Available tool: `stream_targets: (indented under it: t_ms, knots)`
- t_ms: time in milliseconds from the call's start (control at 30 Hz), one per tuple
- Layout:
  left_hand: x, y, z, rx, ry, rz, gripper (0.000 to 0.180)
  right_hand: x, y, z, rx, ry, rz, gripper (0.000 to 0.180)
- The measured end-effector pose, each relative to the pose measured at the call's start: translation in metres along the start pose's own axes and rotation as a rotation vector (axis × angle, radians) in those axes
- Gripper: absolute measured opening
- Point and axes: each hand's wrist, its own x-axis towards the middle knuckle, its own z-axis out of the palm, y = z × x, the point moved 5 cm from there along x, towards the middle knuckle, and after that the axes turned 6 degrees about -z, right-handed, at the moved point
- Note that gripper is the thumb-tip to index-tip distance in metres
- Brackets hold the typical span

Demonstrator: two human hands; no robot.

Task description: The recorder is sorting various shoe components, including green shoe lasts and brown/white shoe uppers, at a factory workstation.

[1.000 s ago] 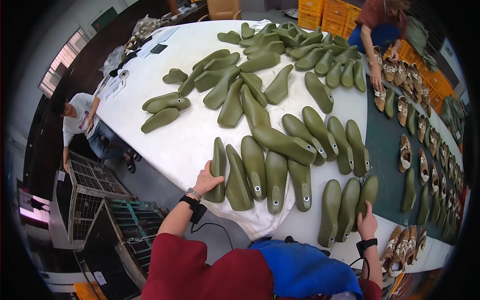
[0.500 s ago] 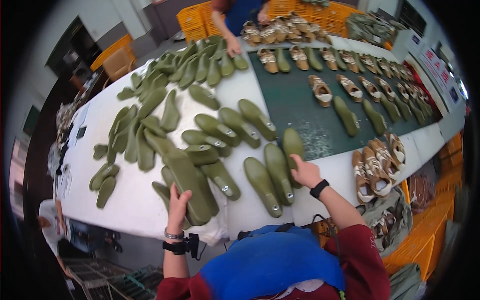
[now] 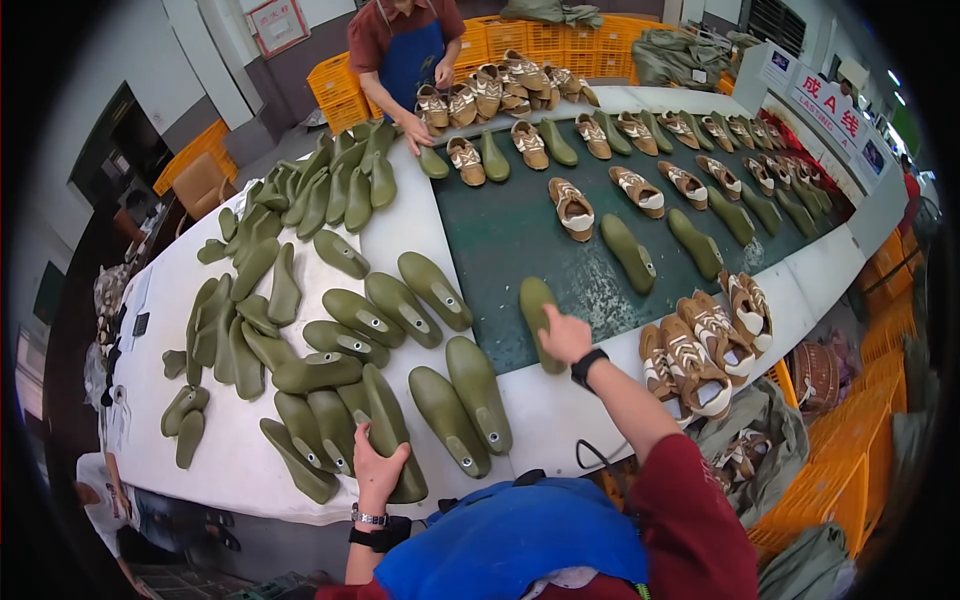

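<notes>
My left hand (image 3: pixel 379 467) grips a green shoe last (image 3: pixel 386 428) at the near edge of the white table, thumb on one side of it. At the near left corner of the dark green belt, my right hand (image 3: pixel 566 336) is closed on another green shoe last (image 3: pixel 537 305), its fingers partly hidden. Between my hands, a pair of lasts (image 3: pixel 450 420) lies side by side. Left of my left hand several more lasts (image 3: pixel 315 425) lie close together. On the belt, lasts (image 3: pixel 628 252) and brown-and-white sneakers (image 3: pixel 571 209) form rows.
A heap of lasts (image 3: pixel 340 185) covers the far left of the white table (image 3: pixel 160 330). Sneakers (image 3: pixel 690 350) are bunched at the near right edge. Across the table a co-worker's hand (image 3: pixel 413 131) touches a last. Orange crates (image 3: pixel 820 480) line the right side.
My right hand has carried its last from the white table onto the belt's near corner. The last in my left hand now lies lower, beside others. The co-worker's hand has reached the belt's edge.
</notes>
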Motion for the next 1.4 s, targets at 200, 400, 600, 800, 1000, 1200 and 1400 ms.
stream_targets:
  t_ms: [200, 400, 600, 800, 1000, 1200, 1400]
  knots:
    - [-0.028, 0.024, 0.027, 0.369, 0.179, 0.046, 0.075, 0.076, 0.063, 0.051, -0.099, -0.112, 0.133, 0.047]
    - [-0.031, 0.019, 0.060, 0.597, 0.151, 0.146, 0.068, 0.055, 0.076, 0.041, 0.039, -0.184, 0.116, 0.063]
    - [-0.021, 0.024, 0.080, 0.556, -0.080, 0.168, 0.060, -0.035, 0.068, -0.046, 0.176, -0.042, -0.022, 0.046]
    - [-0.028, 0.015, 0.073, 0.436, 0.023, 0.451, 0.057, -0.145, 0.089, -0.153, -0.031, 0.174, 0.165, 0.021]
    - [-0.033, 0.029, 0.085, 0.432, 0.052, 0.654, 0.042, -0.231, 0.136, -0.150, -0.172, -0.088, 0.488, 0.021]
    - [-0.027, 0.024, 0.085, 0.387, 0.035, 0.694, 0.033, -0.242, 0.139, -0.150, -0.321, 0.057, 0.339, 0.012]
    - [-0.025, 0.031, 0.087, 0.404, 0.051, 0.695, 0.023, -0.194, 0.093, -0.207, 0.045, -0.018, -0.013, 0.014]
